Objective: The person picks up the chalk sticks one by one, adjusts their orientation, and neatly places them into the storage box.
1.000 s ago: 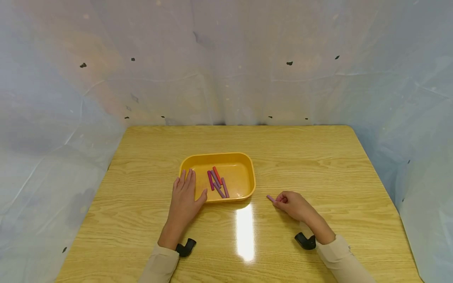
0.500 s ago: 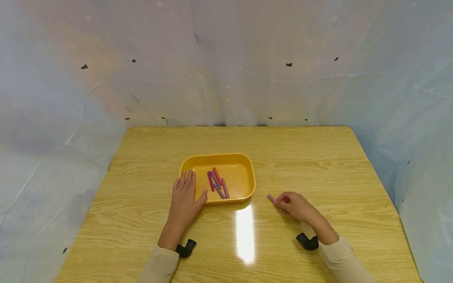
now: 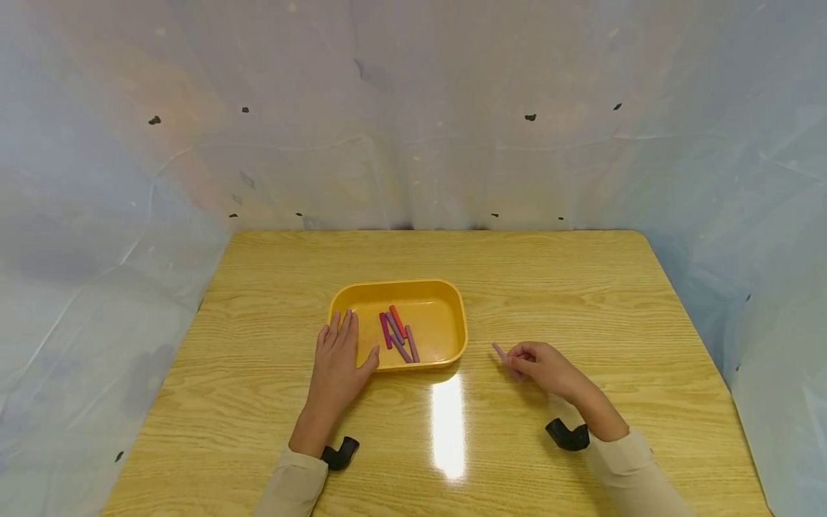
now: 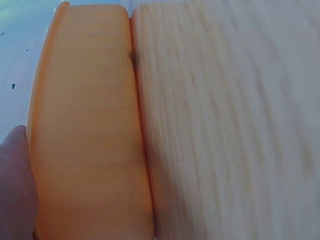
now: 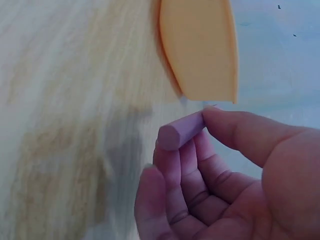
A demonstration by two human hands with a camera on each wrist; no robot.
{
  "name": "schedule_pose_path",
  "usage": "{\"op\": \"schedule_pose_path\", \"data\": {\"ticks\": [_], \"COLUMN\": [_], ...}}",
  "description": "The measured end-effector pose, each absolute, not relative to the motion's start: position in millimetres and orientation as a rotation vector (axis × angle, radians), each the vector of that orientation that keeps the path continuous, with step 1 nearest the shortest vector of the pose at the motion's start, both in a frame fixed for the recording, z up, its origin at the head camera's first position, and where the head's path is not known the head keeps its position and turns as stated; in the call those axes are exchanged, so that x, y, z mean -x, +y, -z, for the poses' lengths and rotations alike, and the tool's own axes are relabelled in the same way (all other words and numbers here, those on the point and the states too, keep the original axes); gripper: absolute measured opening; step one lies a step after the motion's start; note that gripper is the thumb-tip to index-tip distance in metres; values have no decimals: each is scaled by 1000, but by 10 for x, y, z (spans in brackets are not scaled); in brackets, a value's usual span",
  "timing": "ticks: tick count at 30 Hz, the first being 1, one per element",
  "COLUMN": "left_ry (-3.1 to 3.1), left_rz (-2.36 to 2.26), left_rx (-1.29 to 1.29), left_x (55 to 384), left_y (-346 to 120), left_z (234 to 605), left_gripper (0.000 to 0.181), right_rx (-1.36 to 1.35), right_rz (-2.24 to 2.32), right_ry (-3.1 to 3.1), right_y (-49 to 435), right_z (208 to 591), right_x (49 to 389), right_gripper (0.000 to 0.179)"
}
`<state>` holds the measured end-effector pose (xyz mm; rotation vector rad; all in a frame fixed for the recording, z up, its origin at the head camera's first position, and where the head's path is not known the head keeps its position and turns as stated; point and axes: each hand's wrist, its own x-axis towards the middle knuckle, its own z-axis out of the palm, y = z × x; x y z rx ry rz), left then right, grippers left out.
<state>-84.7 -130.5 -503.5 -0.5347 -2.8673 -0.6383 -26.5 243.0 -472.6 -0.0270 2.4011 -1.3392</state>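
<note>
My right hand pinches a slim purple crayon between thumb and fingertips, to the right of the yellow tray. The crayon tilts, its far end pointing up and left, and its flat, angular near end faces the right wrist camera. Over the tray's left end lies my left hand, fingers straight and spread, thumb at the front rim. Inside the tray are a magenta crayon, a red crayon and several purple crayons, loosely grouped near the middle.
A wood-grain table carries the tray, and a bright reflection shows on it in front. Pale plastic sheeting hangs behind and at both sides. Black curved pieces sit at both wrists.
My right hand has shifted slightly right and up, and the purple crayon in it has tipped more upright, showing more length. The left hand and tray stay put.
</note>
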Motion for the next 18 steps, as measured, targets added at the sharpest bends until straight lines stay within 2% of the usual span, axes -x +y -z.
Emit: {"op": "schedule_pose_path", "data": {"ticks": [18], "left_ry": [-2857], "left_rz": [654], "left_rx": [534], "left_x": [843], "left_y": [-1298], "left_z": [5023], "left_gripper": [77], "right_rx": [42], "right_rz": [1523], "right_ry": [2335], "right_y": [2383], "right_z": [4453], "right_x": [421], "right_gripper": [33]}}
